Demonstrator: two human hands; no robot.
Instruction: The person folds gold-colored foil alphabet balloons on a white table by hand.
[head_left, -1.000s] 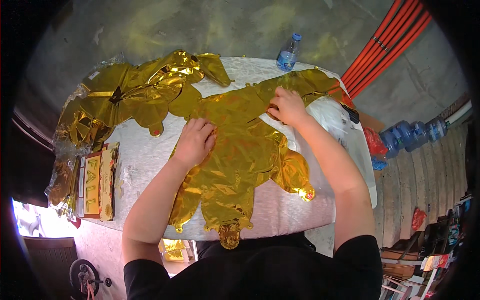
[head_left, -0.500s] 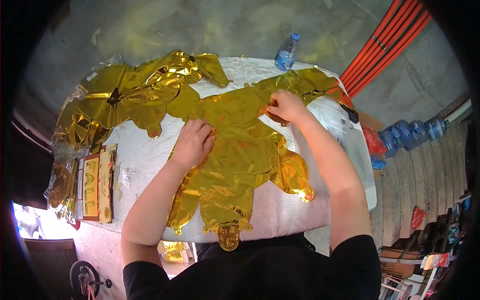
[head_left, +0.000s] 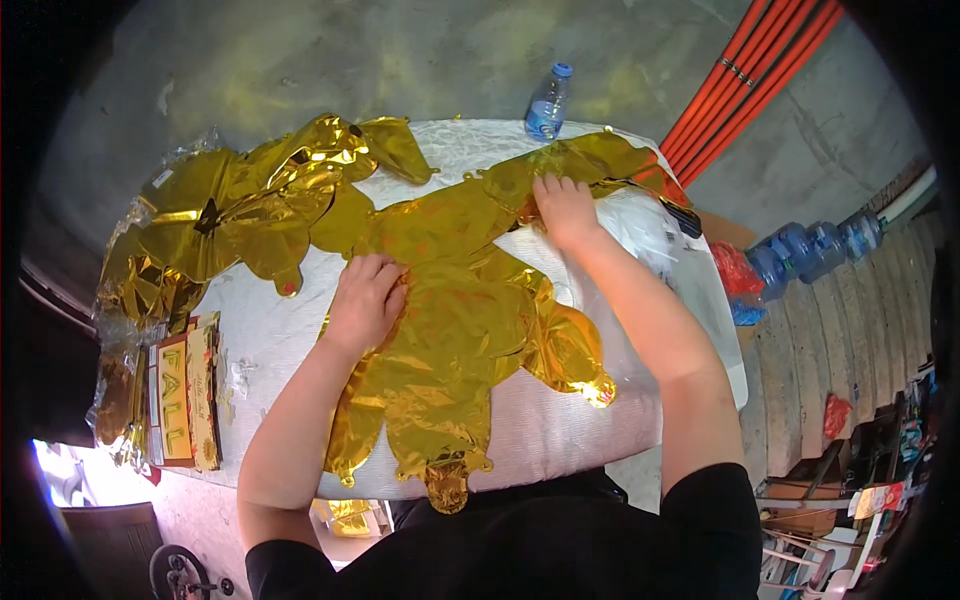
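A flat, uninflated gold foil balloon (head_left: 450,325) with several rounded lobes spreads across the white-covered table (head_left: 285,335). My left hand (head_left: 366,303) rests on its left edge near the middle, fingers extended and slightly bent on the foil. Farther up and to the right, my right hand (head_left: 566,210) lies palm down on the upper right part of the foil, its fingers stretched forward over it. The undersides of both hands are hidden. More gold foil balloons (head_left: 240,205) lie crumpled at the upper left, partly over clear plastic wrap.
A small water bottle (head_left: 548,103) stands at the table's far edge. Clear plastic bags (head_left: 645,235) lie at the right. Flat printed packages (head_left: 183,395) are stacked at the left edge. Beyond the table are orange pipes (head_left: 745,85) and large blue water jugs (head_left: 800,250).
My right hand has gone from a bent-finger pinch at the foil's edge to lying with fingers stretched over it. My left hand stays on the left edge. The whole view has shifted slightly.
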